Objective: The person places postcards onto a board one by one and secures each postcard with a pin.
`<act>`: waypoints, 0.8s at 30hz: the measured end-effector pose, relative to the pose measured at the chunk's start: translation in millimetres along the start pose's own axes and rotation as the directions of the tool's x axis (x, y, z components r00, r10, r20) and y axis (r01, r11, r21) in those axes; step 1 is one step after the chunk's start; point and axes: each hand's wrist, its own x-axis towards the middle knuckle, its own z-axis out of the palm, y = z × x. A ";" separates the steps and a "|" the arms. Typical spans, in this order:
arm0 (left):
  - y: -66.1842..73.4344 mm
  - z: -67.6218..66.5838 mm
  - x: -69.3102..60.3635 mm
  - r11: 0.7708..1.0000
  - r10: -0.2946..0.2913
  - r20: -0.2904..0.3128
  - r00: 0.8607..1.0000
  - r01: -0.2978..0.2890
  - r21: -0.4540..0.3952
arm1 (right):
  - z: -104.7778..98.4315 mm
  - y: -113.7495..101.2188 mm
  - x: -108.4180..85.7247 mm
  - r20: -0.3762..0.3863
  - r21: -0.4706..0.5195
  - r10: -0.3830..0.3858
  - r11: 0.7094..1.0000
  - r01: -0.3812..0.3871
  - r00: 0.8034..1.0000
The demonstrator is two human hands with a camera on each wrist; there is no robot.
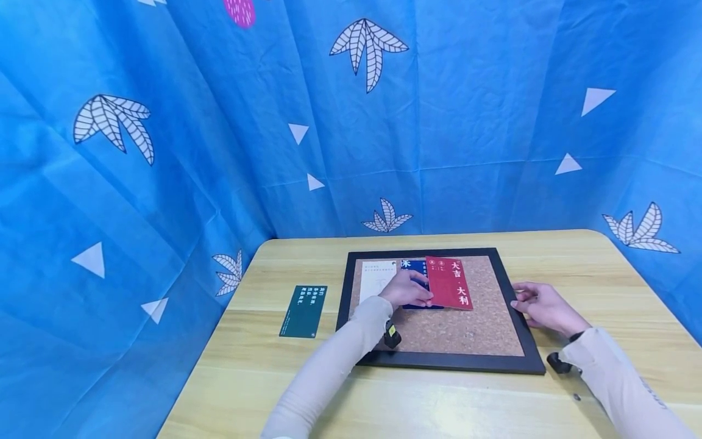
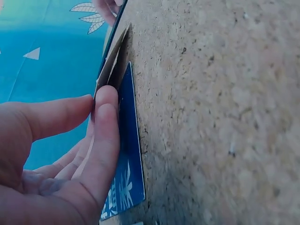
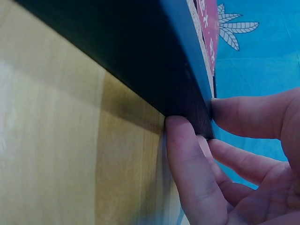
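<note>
My left hand point(image 1: 407, 289) pinches the left edge of a red card point(image 1: 451, 283) with white characters between thumb and fingers. In the left wrist view that card point(image 2: 112, 61) stands tilted off the board. A dark blue card point(image 2: 131, 145) lies beneath it, partly hidden by the hand and the red card. Left of these, a white card point(image 1: 375, 277) rests on the cork board point(image 1: 455, 363), which has a black frame. At the board's right side my right hand point(image 1: 545, 308) grips the frame point(image 3: 154, 61), thumb on the face and fingers against the outer edge.
A dark green card point(image 1: 303, 311) with white writing lies on the wooden table point(image 1: 247, 366), left of the board. Blue patterned cloth point(image 1: 466, 122) hangs behind the table and along its sides. A small dark round spot point(image 1: 576, 397) shows near the right forearm.
</note>
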 end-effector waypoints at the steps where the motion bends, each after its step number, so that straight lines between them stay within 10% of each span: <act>1: -0.2 1.7 1.1 1.000 0.002 -0.006 1.000 -0.002 0.005 | 0.3 0.0 -0.1 -0.001 0.002 0.000 1.000 0.000 1.000; 24: 7.8 24.3 -4.0 0.980 0.076 -0.054 0.996 -0.064 0.187 | 0.9 -1.5 -1.0 -0.022 -0.005 0.002 1.000 -0.002 1.000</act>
